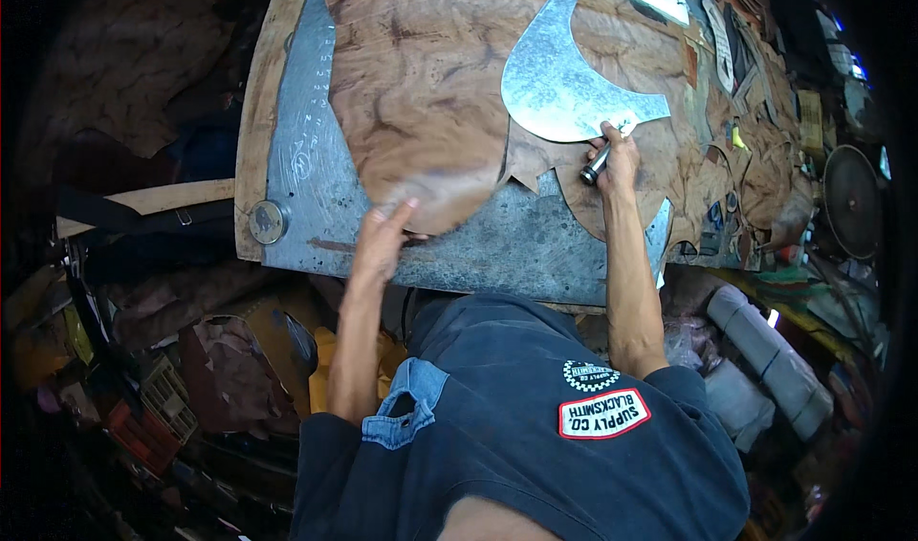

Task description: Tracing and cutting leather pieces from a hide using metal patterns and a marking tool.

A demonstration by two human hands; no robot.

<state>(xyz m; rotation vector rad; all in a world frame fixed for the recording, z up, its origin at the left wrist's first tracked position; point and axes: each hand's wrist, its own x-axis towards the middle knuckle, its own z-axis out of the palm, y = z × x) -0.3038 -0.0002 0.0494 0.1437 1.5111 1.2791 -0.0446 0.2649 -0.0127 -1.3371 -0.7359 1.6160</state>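
A large brown leather hide [411,91] with dark marbling is spread over the worktable. Its rounded near edge is pinched by my left hand [381,240], thumb on top and fingers below; that part is slightly blurred. On the right, my right hand [617,158] grips the lower edge of a shiny metal template [545,87], crescent-like with two narrow ends, over the leather. The same hand also holds a short dark cylindrical tool [595,166] with a silvery end; whether it has a blade is hidden. Cut edges with pointed notches show between my hands.
Beneath the hide is a grey metal sheet [306,187] with a wooden border [256,110]. A round metal disc [269,222] sits at the near left corner. Leather scraps [765,182] crowd the right side. Plastic-wrapped rolls [765,354] and a crate [143,436] lie below.
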